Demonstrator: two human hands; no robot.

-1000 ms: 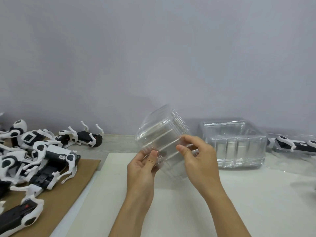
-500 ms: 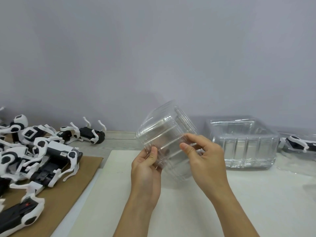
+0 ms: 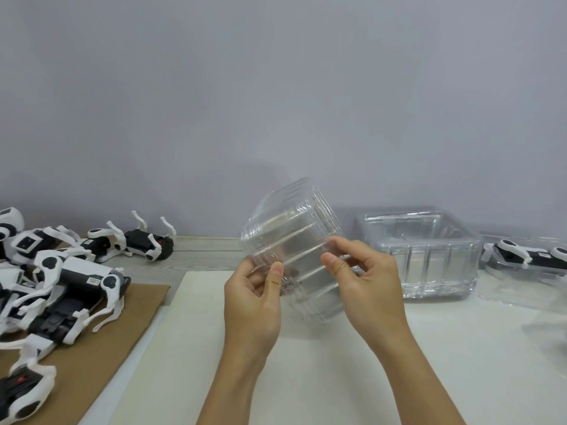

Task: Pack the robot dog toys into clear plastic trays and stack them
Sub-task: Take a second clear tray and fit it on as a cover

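Both hands up on a tilted nest of clear trays!
Left hand (image 3: 251, 297) and right hand (image 3: 366, 282) pinch the clear tray stack (image 3: 291, 240) above the white board (image 3: 306, 378); robot dog toys (image 3: 61, 280) at nine o'clock, another tray stack (image 3: 420, 256) at three.

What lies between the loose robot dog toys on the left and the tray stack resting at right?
Head view: both hands, left hand and right hand, gripping a tilted clear tray.

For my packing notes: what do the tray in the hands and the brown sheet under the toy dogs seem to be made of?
Held tray: apparently thin clear plastic, glossy; the wall shows through its ribs. Brown sheet: probably cardboard or kraft paper, matte and flat.
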